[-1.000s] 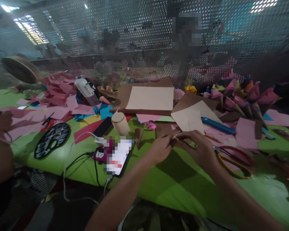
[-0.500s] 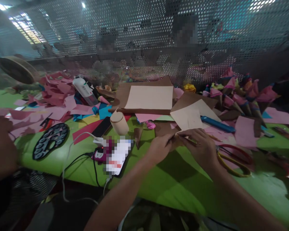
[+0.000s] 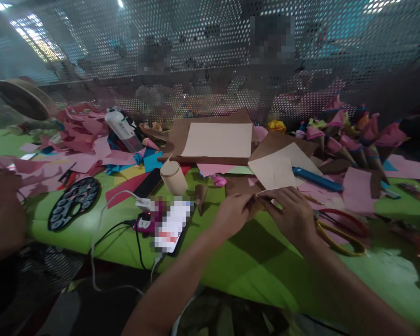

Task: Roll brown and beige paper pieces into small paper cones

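My left hand [image 3: 232,215] and my right hand [image 3: 290,212] meet over the green table. Between their pinched fingertips is a small piece of tan paper [image 3: 256,208], mostly hidden by the fingers. Just behind the hands lie a large cream sheet [image 3: 275,170] and a brown sheet [image 3: 238,186]. Scissors [image 3: 341,233] with red and yellow handles rest close to my right wrist. A blue box cutter [image 3: 317,179] lies beyond my right hand. Left of my left hand stands a small brown paper cone [image 3: 200,196].
A tape roll [image 3: 174,178], a phone [image 3: 173,226] on a charging cable and a power strip [image 3: 147,223] are at left. Finished paper cones [image 3: 353,135] pile up back right. Another person's hand [image 3: 3,210] is at the far left. A perforated screen [image 3: 210,60] stands behind.
Both hands stay in nearly the same place, still pinching the paper, with only slight finger movement. The other person's hand at far left has shifted a little.
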Demonstrator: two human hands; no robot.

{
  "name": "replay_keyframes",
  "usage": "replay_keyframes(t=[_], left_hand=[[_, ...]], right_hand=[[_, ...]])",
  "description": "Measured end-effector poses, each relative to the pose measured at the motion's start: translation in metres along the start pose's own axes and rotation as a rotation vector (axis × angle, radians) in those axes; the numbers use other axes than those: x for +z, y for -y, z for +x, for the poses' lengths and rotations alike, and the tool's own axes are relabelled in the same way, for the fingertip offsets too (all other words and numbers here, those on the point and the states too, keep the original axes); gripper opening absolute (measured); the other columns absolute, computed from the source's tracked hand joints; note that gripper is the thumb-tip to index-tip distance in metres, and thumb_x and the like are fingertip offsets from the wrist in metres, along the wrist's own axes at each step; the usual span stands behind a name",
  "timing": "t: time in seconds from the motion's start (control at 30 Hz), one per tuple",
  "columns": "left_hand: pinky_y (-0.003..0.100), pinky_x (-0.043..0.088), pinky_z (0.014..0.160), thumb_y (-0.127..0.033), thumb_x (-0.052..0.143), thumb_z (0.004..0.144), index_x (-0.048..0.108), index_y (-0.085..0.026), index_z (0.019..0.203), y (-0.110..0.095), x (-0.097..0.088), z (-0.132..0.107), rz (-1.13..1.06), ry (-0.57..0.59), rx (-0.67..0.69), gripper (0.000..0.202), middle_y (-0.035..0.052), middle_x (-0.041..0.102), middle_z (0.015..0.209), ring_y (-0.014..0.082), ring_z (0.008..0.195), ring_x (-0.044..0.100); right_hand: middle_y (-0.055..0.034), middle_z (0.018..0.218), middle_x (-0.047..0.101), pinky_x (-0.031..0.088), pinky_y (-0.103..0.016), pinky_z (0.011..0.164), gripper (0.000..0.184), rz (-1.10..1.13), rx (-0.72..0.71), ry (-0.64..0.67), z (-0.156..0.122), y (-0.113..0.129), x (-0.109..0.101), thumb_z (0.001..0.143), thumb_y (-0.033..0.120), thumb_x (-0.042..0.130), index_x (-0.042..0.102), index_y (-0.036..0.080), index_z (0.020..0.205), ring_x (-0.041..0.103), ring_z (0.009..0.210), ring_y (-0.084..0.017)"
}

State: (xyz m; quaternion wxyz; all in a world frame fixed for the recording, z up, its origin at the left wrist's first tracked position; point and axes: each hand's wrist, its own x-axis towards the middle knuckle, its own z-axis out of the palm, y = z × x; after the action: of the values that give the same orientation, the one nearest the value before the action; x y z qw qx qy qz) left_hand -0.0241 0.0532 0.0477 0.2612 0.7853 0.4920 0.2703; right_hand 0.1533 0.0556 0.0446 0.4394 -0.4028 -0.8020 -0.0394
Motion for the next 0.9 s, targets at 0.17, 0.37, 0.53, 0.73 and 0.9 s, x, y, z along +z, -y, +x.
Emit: replay_keyframes(t=[0.17,0.37,0.53,0.73,0.9], left_hand=[[0.036,0.052,0.081,-0.017,0.046,0.097,0.069,-0.017,0.111,0.002,0.002,-0.001,0.068,-0.034,0.047,0.027,0.0102,0.074,0.096,0.0246,0.089,0.067],[0.038,0.051,0.078,-0.020,0.044,0.099,0.069,-0.015,0.106,0.006,0.006,-0.001,0.138,-0.072,0.112,0.026,0.0110,0.071,0.090,0.0248,0.086,0.064],[0.038,0.050,0.079,-0.025,0.044,0.101,0.068,-0.015,0.104,0.002,0.001,0.000,0.098,-0.049,0.107,0.026,0.0113,0.070,0.092,0.0256,0.090,0.062],[0.038,0.048,0.084,-0.030,0.048,0.100,0.072,-0.019,0.109,0.000,-0.005,-0.002,0.057,-0.109,0.060,0.028,0.0101,0.071,0.093,0.0248,0.091,0.061],[0.037,0.047,0.084,-0.026,0.052,0.097,0.074,-0.020,0.101,0.004,-0.008,-0.001,-0.034,-0.156,-0.010,0.024,0.0087,0.072,0.092,0.0241,0.090,0.061]], right_hand=[[-0.0029,0.084,0.076,0.049,-0.038,0.072,0.010,0.013,0.014,-0.002,-0.001,0.000,0.001,0.094,0.024,0.063,0.073,0.027,0.093,0.067,0.078,-0.023],[-0.0051,0.083,0.072,0.045,-0.039,0.072,0.015,0.009,0.015,0.076,-0.002,-0.004,0.003,0.097,0.026,0.056,0.068,0.024,0.090,0.062,0.078,-0.024],[-0.0061,0.083,0.070,0.046,-0.039,0.070,0.015,0.070,0.049,0.109,-0.002,-0.007,0.004,0.098,0.027,0.053,0.066,0.023,0.090,0.060,0.079,-0.025],[-0.0050,0.088,0.073,0.051,-0.039,0.072,0.013,0.252,0.156,0.152,-0.003,-0.004,0.005,0.094,0.025,0.055,0.068,0.025,0.094,0.066,0.084,-0.025],[-0.0043,0.086,0.072,0.052,-0.034,0.065,0.014,0.383,0.421,0.070,0.000,-0.001,0.000,0.089,0.037,0.066,0.068,0.025,0.095,0.066,0.074,-0.021]])
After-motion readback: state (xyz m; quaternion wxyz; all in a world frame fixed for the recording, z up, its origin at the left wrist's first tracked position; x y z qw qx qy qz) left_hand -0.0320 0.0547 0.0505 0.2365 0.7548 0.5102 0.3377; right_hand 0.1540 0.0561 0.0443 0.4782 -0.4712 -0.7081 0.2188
